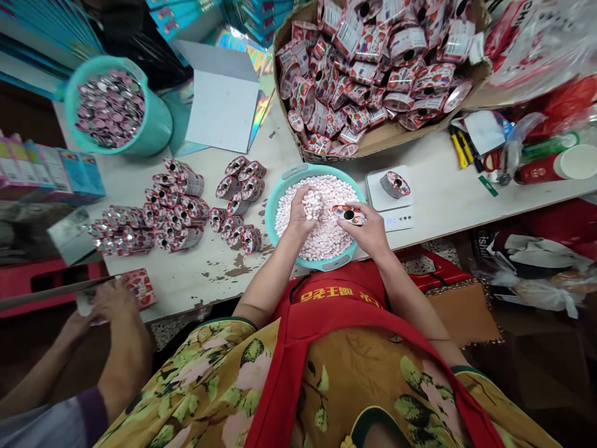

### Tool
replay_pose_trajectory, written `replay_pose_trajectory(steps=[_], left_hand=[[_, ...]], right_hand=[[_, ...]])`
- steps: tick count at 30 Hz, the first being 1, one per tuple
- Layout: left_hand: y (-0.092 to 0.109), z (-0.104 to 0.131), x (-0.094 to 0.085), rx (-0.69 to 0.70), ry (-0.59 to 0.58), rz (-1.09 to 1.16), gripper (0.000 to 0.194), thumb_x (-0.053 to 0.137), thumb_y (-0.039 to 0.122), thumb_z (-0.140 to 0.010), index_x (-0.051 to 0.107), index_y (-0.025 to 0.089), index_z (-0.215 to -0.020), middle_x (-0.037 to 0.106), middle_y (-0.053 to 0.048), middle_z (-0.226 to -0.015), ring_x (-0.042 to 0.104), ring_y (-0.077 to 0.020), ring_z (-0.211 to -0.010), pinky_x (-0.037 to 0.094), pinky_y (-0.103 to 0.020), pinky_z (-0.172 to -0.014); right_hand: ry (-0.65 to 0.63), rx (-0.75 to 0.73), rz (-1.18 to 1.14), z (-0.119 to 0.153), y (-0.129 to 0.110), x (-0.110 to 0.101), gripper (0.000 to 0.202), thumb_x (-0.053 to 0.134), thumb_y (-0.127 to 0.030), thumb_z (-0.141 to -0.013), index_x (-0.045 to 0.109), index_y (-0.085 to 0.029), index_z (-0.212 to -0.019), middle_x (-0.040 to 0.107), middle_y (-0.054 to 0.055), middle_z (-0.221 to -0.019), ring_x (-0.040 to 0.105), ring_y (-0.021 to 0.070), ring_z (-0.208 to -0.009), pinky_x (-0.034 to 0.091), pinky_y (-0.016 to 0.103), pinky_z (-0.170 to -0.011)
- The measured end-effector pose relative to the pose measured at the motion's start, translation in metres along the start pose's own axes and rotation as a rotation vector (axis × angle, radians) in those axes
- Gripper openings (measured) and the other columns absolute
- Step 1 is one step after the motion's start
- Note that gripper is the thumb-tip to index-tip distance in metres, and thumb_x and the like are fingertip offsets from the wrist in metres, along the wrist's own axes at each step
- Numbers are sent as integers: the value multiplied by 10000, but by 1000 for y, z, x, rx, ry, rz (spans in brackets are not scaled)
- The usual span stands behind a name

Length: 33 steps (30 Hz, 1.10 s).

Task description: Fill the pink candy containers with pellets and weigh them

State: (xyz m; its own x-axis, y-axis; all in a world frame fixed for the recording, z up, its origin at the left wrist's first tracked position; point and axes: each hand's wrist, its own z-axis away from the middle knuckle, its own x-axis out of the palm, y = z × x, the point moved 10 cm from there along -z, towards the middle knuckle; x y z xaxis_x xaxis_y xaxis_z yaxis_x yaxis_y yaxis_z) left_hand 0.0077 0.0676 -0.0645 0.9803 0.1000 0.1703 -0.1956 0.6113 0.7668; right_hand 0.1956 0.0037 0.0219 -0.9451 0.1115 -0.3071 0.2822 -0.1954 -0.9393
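Above the table (181, 274), a red container (357, 217) sits between right fingers (366, 209).

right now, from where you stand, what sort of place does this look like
Probably a small packing workshop: a cardboard box heaped with printed containers, a basin of small pale pellets and a scale share one table.

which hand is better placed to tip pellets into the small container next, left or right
Probably the left hand: it cups pale pellets over the tub, while the right hand grips the container, its dark opening visible.
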Motion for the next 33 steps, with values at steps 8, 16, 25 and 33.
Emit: replay_pose_trajectory(steps=[8,16,25,33], left_hand=[[61,45,24,361,-103,331,341,725,472,-761,538,199,-845,627,-2,-837,644,-137,-734,535,-275,-693],[63,27,21,364,-77,368,357,801,410,-733,527,181,-723,553,47,-624,538,-83,-538,438,-222,-563],[59,28,27,301,-48,297,382,811,446,-745,537,181,-751,549,48,-636,507,-72,-534,411,-212,-541],[56,25,34,270,-74,232,336,826,393,-728,595,174,-837,528,72,-574,446,-54,-449,351,-194,-466]], right_hand=[[-72,-59,425,-6,-33,50,383,706,-236,-778,688,-190,-1158,711,88,-1150,660,287,-1087,526,409,-948],[-162,0,542,-15,-26,71,319,714,-299,-786,696,-187,-1083,712,86,-1111,660,275,-1038,523,370,-882],[-148,17,572,-21,-25,68,374,690,-265,-769,698,-170,-1131,715,100,-1140,665,297,-1057,524,398,-905],[-118,32,524,-17,-24,60,375,701,-308,-771,706,-188,-1127,731,83,-1111,677,282,-1024,521,374,-889]])
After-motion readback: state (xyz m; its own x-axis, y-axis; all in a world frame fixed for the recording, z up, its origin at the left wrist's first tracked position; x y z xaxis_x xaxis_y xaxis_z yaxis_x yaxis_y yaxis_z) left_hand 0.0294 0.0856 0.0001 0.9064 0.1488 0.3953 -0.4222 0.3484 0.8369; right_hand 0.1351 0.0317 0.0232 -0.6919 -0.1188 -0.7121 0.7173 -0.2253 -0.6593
